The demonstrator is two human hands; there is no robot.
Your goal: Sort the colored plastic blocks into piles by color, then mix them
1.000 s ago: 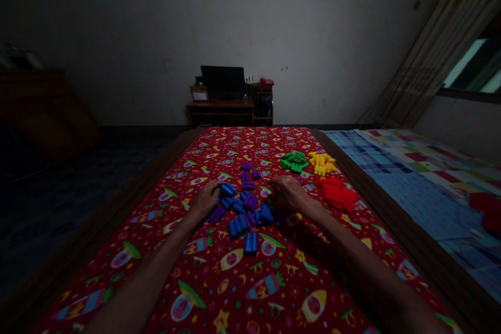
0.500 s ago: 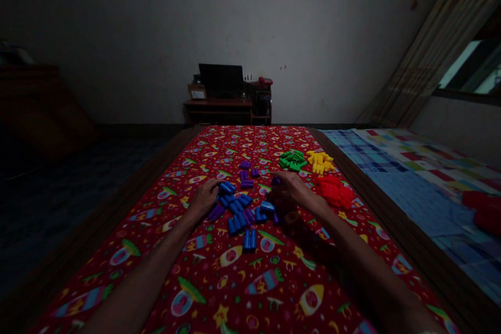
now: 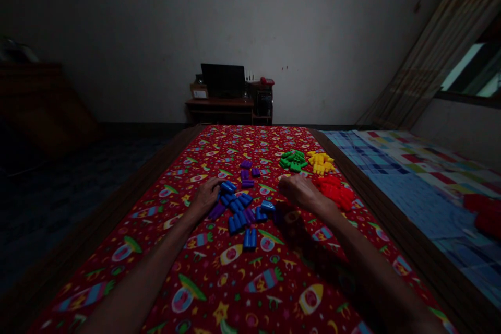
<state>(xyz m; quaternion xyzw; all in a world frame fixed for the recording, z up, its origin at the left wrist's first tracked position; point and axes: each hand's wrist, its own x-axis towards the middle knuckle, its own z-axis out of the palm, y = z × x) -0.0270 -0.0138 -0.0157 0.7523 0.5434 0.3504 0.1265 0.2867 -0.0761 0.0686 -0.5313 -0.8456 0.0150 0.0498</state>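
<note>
On the left of a loose pile, my left hand (image 3: 207, 196) has its curled fingers against a blue toy block (image 3: 228, 187), made of joined tubes. More blue blocks (image 3: 237, 223) lie below it, with a purple block (image 3: 216, 212) beside them. My right hand (image 3: 299, 190) hovers over the cloth with fingers folded in. Whatever it holds is hidden by the fingers. Several purple blocks (image 3: 247, 183) form a small group between and beyond the hands. Close to my right wrist is a heap of red blocks (image 3: 334, 193).
Green blocks (image 3: 293, 160) and yellow blocks (image 3: 321, 163) lie in heaps at the right, beyond the red ones. A red patterned cloth (image 3: 235, 292) covers the long surface. At the far wall stands a desk with a monitor (image 3: 223, 79). Blue checked bedding (image 3: 352, 159) lies to the right.
My right hand has drawn slightly right and its fingers have curled in. The purple block seen at its fingertips no longer shows. My left hand stays at the blue block.
</note>
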